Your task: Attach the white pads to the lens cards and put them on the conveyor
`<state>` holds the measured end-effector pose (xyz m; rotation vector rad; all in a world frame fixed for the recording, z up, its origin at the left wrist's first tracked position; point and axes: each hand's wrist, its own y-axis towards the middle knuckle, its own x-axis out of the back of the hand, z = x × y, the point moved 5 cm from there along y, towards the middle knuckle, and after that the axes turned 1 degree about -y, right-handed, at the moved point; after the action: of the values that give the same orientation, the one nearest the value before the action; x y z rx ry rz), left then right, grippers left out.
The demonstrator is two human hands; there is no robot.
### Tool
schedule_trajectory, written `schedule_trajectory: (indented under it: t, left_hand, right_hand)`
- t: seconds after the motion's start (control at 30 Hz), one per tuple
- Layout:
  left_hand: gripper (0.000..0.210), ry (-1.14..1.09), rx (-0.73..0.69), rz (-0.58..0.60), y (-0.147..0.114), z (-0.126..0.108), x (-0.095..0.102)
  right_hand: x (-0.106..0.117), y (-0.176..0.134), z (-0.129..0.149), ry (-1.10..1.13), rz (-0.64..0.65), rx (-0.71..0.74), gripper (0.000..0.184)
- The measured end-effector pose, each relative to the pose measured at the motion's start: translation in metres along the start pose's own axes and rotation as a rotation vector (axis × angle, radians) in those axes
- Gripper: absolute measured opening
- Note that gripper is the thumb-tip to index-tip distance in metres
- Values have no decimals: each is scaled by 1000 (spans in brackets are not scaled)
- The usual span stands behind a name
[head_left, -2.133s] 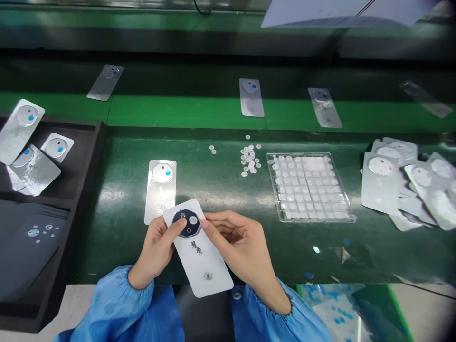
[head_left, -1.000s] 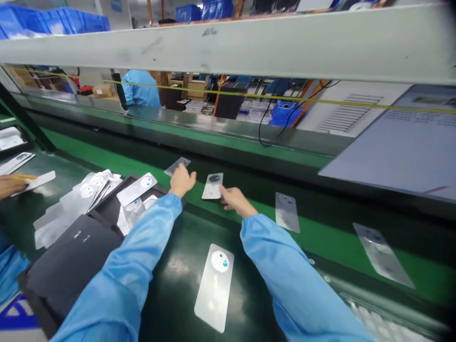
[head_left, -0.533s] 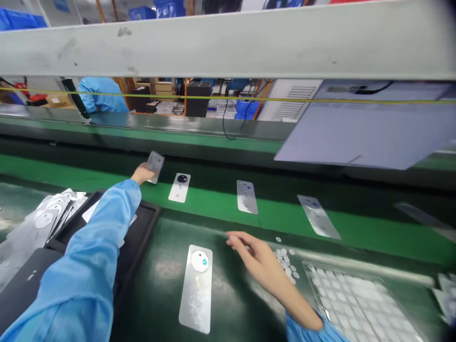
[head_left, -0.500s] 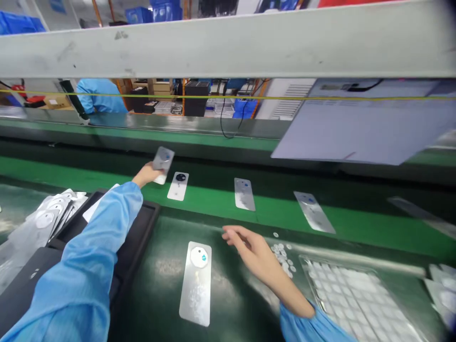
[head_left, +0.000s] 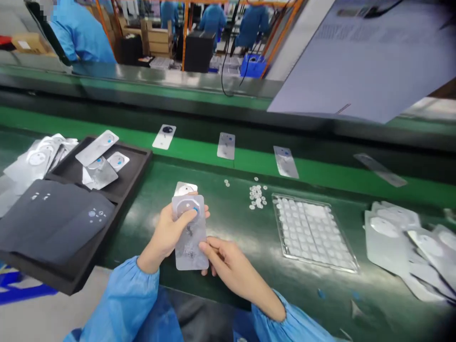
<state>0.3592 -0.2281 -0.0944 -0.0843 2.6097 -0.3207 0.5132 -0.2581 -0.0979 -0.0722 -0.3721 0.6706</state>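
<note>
A pale grey phone back panel (head_left: 190,237), with a round camera area and a blue dot near its top, is held up over the bench. My left hand (head_left: 169,230) grips it from the left, thumb on the blue dot and fingers behind. The fingers of my right hand (head_left: 226,261) pinch its lower right edge. Just behind it, a second panel (head_left: 185,187) lies on the green bench, mostly hidden. Small white discs (head_left: 257,195) are scattered to the right, beside a clear tray (head_left: 281,242) filled with rows of white round pieces.
A black tray (head_left: 137,178) on the left holds several panels and a dark sheet (head_left: 53,218). Stacked panels (head_left: 37,159) lie beyond it, others (head_left: 384,242) at far right. Panels sit spaced along the green belt (head_left: 199,154). A white sheet (head_left: 356,61) hangs upper right.
My left hand has come back from the belt to the bench with a panel. My right hand has moved left and down and now grips that panel's edge. The view has tilted downward.
</note>
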Motion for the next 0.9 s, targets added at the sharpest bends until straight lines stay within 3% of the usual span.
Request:
schedule_trajectory:
  t: [0.07, 0.17, 0.23, 0.33, 0.53, 0.67, 0.9]
  left_hand:
    - [58, 35, 23, -34, -6, 14, 0]
    - [45, 225, 3, -71, -11, 27, -2]
    - [37, 381, -33, -98, -14, 33, -3]
    - [31, 465, -72, -93, -18, 42, -6]
    - [31, 266, 51, -14, -22, 56, -3]
    - [32, 151, 165, -57, -24, 60, 0]
    - [33, 130, 202, -112, -20, 62, 0]
  right_hand:
    - [4, -10, -1, -90, -122, 59, 40]
    - [22, -20, 7, -215, -502, 271, 17]
    - [25, -23, 11, -319, -638, 414, 19]
    - [19, -17, 4, -477, -607, 481, 27]
    - [18, -13, -9, -628, -560, 463, 26]
    - [20, -12, -4, -679, -530, 473, 23]
    - [21, -5, -2, -703, -525, 464, 13]
